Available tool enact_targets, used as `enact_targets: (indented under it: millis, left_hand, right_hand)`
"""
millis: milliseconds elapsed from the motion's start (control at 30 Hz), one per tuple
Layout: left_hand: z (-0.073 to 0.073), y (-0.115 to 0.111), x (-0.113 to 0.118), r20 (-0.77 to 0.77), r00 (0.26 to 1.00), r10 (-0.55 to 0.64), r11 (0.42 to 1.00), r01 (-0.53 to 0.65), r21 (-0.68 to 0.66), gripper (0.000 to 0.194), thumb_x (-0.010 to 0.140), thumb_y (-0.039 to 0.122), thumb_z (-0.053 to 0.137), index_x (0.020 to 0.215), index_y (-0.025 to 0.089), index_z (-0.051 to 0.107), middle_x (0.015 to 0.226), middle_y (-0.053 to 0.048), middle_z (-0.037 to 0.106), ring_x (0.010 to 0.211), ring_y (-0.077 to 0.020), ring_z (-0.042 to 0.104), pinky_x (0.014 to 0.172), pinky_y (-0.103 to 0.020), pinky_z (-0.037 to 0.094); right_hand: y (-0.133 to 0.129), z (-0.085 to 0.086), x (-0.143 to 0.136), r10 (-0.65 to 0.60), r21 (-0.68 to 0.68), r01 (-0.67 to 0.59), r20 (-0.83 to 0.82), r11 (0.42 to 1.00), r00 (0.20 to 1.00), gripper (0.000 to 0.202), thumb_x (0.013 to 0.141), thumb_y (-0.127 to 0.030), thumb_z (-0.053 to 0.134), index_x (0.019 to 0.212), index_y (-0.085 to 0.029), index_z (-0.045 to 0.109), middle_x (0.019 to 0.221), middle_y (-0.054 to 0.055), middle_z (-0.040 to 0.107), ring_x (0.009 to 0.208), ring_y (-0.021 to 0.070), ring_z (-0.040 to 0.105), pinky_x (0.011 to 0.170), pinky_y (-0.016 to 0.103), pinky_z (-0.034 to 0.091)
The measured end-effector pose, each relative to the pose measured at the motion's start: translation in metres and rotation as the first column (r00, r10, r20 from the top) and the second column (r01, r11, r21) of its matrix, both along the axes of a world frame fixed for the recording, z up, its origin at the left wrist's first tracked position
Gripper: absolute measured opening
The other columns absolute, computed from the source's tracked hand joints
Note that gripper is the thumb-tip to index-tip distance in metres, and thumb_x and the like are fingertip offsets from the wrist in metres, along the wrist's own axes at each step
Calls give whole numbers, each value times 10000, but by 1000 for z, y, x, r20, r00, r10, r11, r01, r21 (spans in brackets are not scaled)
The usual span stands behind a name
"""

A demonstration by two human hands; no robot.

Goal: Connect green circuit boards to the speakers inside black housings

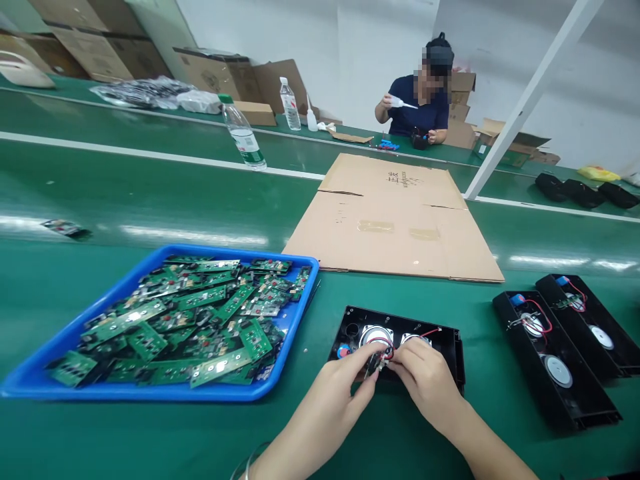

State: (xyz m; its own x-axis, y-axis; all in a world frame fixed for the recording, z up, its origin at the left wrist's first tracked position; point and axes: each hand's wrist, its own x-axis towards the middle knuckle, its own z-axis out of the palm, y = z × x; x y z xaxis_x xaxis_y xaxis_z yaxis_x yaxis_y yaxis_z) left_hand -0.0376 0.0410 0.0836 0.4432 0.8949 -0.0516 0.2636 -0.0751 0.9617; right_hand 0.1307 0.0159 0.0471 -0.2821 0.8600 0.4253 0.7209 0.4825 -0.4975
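A black speaker housing [453,347] lies on the green table in front of me, with two round speakers and a blue part [343,351] at its left end. Over its near edge, my left hand [345,383] pinches a small circuit board [372,364] between thumb and fingers. My right hand [425,377] meets it there, its fingertips closed at red and black wires [389,348] by the board. Exactly what the right fingertips grip is partly hidden. One red wire end [434,331] rests over the right speaker.
A blue tray [280,377] heaped with green circuit boards [200,327] stands left. Two more speaker housings [560,360] lie right. Behind are a flat cardboard sheet [400,247], a water bottle [245,137] and a white post [530,100]. Across the table, a person [415,110] holds a white squeeze bottle.
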Motion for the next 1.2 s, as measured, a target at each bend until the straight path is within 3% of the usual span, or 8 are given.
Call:
enact_targets:
  millis: [133,367,600,667,767,900,1033,1200]
  left_hand:
    - [-1,1,-4,-73,992,-101,990,107,94,304,803,183,526,1052,288,665,964,-16,721,776,-207,667,750,-254,498]
    - [-8,2,-4,-113,981,-156,974,172,149,338,847,172,475,1136,281,610,1012,-8,707,838,-164,661,743,-205,482]
    - [-6,0,-1,-150,984,-97,979,121,161,304,845,193,432,1098,230,598,774,8,690,665,-155,641,655,-234,493]
    - [-3,-1,0,-182,982,-46,989,70,129,288,856,256,422,1092,214,582,670,22,659,574,-155,616,599,-239,487]
    - [2,-3,-2,-224,974,17,997,2,83,305,848,311,420,1100,212,562,618,28,639,534,-165,605,545,-243,475]
    - [6,-2,-5,-189,980,63,998,-62,8,292,802,363,466,1031,217,574,588,26,634,560,-184,627,510,-238,472]
    - [5,0,-7,-142,985,102,992,-112,-63,295,774,389,480,1002,218,556,602,16,653,592,-197,651,466,-231,470]
    - [-1,-2,-2,-88,987,135,987,-142,-75,258,766,359,492,981,226,544,660,8,687,637,-201,674,582,-265,531]
  right_hand:
    - [0,4,2,27,-133,-32,-42,991,999,178,938,-218,395,1010,-170,551,782,35,611,668,153,544,575,272,455]
    - [1,7,2,49,-86,-52,-42,995,998,232,949,-218,355,915,-154,576,721,39,573,625,153,504,540,269,429]
    - [4,12,12,-13,-144,15,19,989,1000,216,943,-250,380,1021,-175,567,923,61,579,696,138,570,602,247,471]
    - [5,16,26,-94,-182,116,124,976,988,215,935,-218,381,1051,-193,561,990,58,552,668,118,568,572,227,464]
    - [4,18,46,-224,-54,266,400,962,889,299,890,-82,348,981,-212,602,925,57,522,710,152,541,548,244,430]
    - [4,14,56,-292,118,275,576,954,764,251,802,-7,459,809,-177,644,870,83,514,762,205,480,584,299,411]
    - [4,18,53,-292,121,266,430,956,854,140,828,-94,540,734,-161,618,910,91,553,828,229,479,640,345,428]
    - [0,20,33,-68,12,69,-54,998,996,168,892,-101,451,845,-179,592,876,48,622,823,166,542,705,298,474]
